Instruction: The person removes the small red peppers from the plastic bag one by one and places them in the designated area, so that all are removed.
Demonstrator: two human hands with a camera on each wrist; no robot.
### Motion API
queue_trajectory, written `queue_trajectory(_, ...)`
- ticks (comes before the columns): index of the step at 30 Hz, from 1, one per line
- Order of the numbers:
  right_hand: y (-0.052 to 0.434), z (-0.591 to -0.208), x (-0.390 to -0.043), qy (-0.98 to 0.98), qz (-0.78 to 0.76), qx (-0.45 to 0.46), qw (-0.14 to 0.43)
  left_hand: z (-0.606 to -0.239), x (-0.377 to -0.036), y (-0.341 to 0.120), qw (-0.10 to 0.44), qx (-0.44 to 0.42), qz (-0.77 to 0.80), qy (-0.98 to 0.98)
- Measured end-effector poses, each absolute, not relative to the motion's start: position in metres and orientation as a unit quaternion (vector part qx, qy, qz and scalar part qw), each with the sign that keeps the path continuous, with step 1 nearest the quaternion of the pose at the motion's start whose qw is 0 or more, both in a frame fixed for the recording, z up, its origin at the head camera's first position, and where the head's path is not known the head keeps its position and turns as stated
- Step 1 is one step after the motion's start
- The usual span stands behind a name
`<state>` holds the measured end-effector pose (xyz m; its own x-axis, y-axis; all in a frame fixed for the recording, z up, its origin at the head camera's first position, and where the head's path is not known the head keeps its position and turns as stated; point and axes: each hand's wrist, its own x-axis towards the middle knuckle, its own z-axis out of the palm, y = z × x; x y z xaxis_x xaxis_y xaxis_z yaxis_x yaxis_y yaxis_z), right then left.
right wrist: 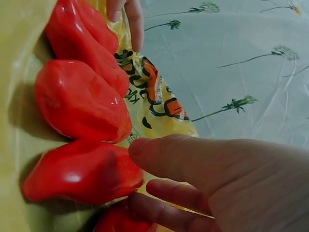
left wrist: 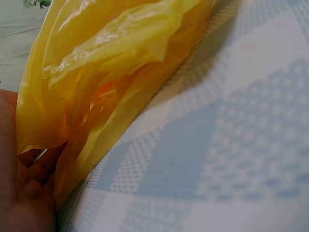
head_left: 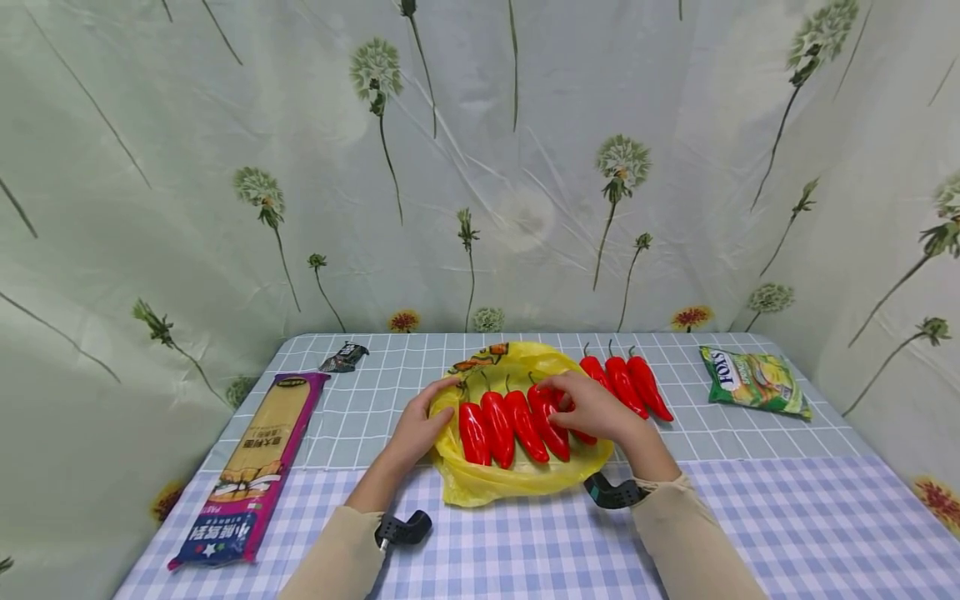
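The desk carries a yellow bag, spread wide, its mouth turned up; its rim is best kept low and taut, I judge, since thin film like this (crinkled all round) would easily fold in over what it holds. Both forearms come in from the near side, well apart, each angled in toward the bag; the left hand grips the bag's left edge, fingers curled round the film, which seems a sound way to steady it; the right hand reaches over the right side, back of the hand up, fingers pointing left. Inside the bag lie five red peppers side by side, stems away from the person; three more peppers lie on the desk, beyond the bag's right edge; the right grip pinches the fourth pepper from the left near its stem end, thumb on one side and fingertips on the other, though how firmly I cannot tell; a light, straight hold should spare its close neighbours a nudge.
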<state>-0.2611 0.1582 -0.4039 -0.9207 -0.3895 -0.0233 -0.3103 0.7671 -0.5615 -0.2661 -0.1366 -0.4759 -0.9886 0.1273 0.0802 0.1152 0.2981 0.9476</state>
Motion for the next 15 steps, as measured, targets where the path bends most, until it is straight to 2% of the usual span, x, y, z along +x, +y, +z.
queue_trajectory(15,0.1483,-0.4079,-0.2586,0.953,-0.233,-0.183,0.054,-0.4760,-0.2664,-0.1365,0.009,0.073,0.585,0.807)
